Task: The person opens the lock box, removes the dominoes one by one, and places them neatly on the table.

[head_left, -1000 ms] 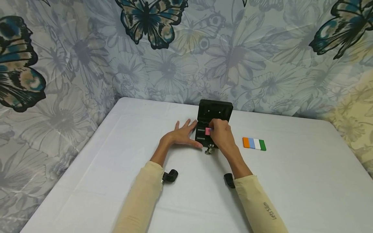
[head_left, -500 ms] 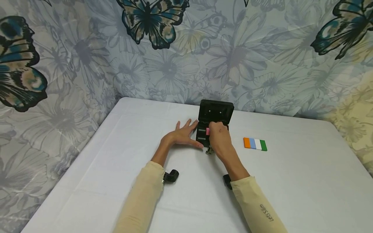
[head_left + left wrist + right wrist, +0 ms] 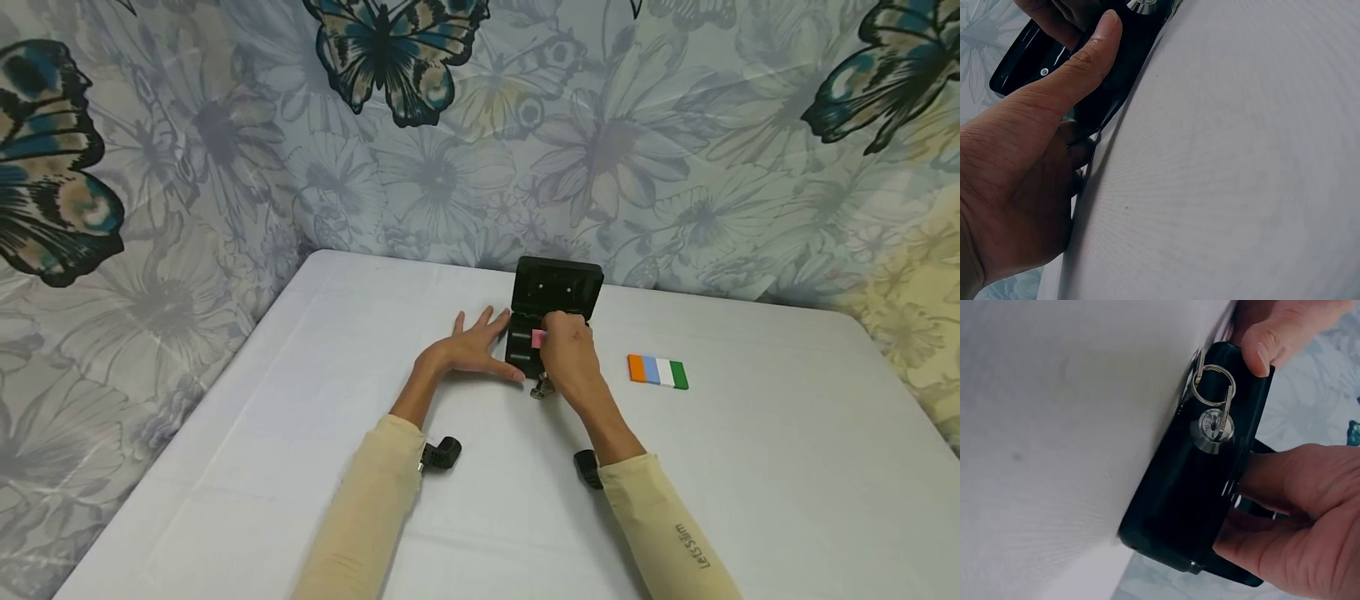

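A small black lock box [image 3: 522,358] stands with its lid [image 3: 557,286] raised, keys on a ring [image 3: 1214,385] hanging from its front lock [image 3: 1215,428]. My left hand [image 3: 472,348] rests against the box's left side, fingers spread, its thumb at the front corner. Inside the box, the curled fingers of my right hand [image 3: 570,354] pinch a flat strip [image 3: 537,338], whose pink end shows left of the fingertips. Most of that strip is hidden by the hand. In the right wrist view, the right thumb and fingers reach over the box's rim.
A flat strip with orange, blue, white and green bands [image 3: 657,372] lies right of the box. The white-covered table [image 3: 480,533] meets a butterfly-patterned cloth [image 3: 450,183] behind the box. Black wrist cameras [image 3: 442,453] sit at both sleeves.
My right hand dips lower and closer into the box, then lifts back slightly, showing more of the pink end. The left hand and the box keep their places.
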Demonstrator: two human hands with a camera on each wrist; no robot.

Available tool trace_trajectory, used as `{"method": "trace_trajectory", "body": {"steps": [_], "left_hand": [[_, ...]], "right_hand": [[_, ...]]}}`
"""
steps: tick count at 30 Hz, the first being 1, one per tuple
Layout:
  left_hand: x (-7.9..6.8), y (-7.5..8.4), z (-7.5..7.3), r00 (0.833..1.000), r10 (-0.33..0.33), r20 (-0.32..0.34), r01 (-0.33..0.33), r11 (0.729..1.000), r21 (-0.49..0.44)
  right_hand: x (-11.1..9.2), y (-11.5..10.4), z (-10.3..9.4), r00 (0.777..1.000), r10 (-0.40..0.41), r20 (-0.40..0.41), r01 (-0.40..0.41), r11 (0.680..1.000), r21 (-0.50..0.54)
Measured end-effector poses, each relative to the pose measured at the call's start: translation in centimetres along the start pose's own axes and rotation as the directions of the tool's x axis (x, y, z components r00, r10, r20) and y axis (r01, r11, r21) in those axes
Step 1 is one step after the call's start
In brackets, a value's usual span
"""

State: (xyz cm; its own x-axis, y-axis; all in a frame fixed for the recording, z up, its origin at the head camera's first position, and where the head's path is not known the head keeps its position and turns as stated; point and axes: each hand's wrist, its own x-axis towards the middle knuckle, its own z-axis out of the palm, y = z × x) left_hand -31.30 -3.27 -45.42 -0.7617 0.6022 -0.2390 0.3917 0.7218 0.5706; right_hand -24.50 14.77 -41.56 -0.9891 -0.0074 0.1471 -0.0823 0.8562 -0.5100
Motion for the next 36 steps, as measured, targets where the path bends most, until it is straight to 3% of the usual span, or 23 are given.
{"method": "trace_trajectory", "body": {"steps": [22,28,36], "left_hand": [[-0.1,-0.1,0.0,1.0,0.01,0.002,-0.01,1.0,-0.021],[0.0,0.0,0.0,1.0,0.003,0.001,-0.003,1.0,-0.01],[0.0,-0.2,0.1,1.0,0.001,0.003,-0.001,1.0,-0.001]], "right_hand": [[1.1,0.9,-0.1,0.991,0.116,-0.067,-0.105,0.983,0.148],[1.1,0.8,-0.1,0.991,0.137,0.002,-0.137,0.986,0.097],[1.1,0.9,-0.1,0.993,0.118,-0.015,-0.117,0.993,0.031]]}}
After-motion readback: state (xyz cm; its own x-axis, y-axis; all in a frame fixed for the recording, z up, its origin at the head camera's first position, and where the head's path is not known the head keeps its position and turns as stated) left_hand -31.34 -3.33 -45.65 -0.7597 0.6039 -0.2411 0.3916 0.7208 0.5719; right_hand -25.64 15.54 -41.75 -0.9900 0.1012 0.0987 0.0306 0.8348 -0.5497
